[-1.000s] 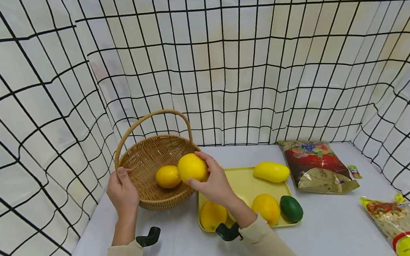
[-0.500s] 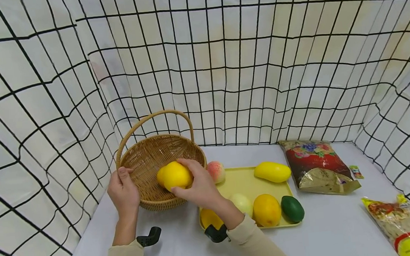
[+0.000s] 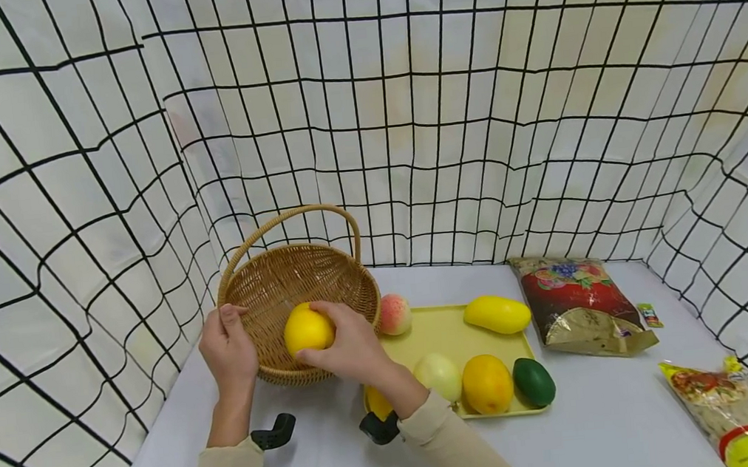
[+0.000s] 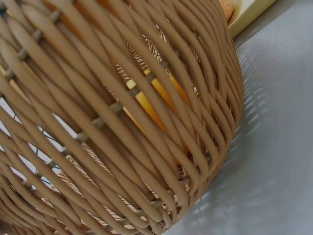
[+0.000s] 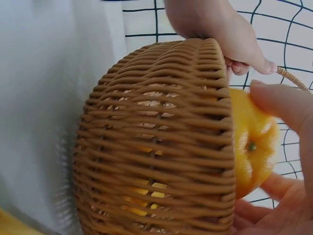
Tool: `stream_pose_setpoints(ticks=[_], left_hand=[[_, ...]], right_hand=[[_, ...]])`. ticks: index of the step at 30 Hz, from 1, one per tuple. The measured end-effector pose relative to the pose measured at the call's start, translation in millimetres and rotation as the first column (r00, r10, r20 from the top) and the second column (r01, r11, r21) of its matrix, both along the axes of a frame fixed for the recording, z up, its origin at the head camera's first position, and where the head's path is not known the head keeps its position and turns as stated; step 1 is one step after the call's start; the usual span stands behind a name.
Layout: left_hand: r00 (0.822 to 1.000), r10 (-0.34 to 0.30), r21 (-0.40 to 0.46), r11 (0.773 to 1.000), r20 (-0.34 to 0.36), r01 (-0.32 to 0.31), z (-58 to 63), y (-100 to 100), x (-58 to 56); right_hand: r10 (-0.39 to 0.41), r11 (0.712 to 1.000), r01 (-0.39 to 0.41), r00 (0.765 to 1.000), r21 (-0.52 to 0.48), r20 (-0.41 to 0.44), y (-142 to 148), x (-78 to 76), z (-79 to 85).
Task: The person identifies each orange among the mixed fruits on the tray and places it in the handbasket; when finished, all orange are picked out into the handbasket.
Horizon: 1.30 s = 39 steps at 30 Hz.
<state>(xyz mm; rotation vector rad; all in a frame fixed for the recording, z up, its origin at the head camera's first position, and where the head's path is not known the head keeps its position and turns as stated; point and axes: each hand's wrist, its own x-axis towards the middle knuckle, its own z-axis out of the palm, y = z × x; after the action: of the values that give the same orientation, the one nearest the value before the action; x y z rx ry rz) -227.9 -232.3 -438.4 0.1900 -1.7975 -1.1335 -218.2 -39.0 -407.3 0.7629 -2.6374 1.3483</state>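
Moved yellow fruit (image 3: 305, 330) leftward at basket (image 3: 267, 280) opening since earlier frame, clasped in right hand (image 3: 352, 345). Found left hand (image 3: 228, 346) clamped on basket. Noted tray (image 3: 452, 330) nearby on worktop (image 3: 604, 421).

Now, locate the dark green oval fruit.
In the head view, the green fruit lies at the near right corner of the pale yellow rectangular tray, beside a round orange-yellow fruit.

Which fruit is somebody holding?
The round yellow-orange fruit at the mouth of the basket, gripped by the right hand. The other fruits, over by the tray, are in neither hand.
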Motion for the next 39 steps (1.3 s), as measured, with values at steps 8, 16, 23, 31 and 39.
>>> stream_pose_setpoints(ticks=[8,16,23,31,39], left_hand=[[1.000,0.014,-0.002,1.000,-0.013,-0.014,-0.6,-1,2.5],[1.000,0.004,-0.001,1.000,-0.010,-0.004,0.0,1,2.9],[1.000,-0.007,-0.001,1.000,-0.003,0.007,0.0,1,1.9],[1.000,-0.004,-0.013,1.000,-0.010,0.003,-0.4,1,2.0],[1.000,0.013,0.000,1.000,-0.002,-0.013,2.0,1,1.6]], right_hand=[[-0.047,0.995,0.041,0.996,0.086,0.072,-9,-0.3,4.1],[-0.037,0.985,0.023,0.996,0.168,0.079,-13,-0.9,3.2],[-0.019,0.997,0.011,0.994,0.074,0.107,-10,0.4,4.3],[0.012,1.000,-0.010,0.990,-0.013,0.140,-4,2.0,2.8],[0.087,0.978,-0.064,0.990,-0.198,0.110,5,15.2,9.7]])
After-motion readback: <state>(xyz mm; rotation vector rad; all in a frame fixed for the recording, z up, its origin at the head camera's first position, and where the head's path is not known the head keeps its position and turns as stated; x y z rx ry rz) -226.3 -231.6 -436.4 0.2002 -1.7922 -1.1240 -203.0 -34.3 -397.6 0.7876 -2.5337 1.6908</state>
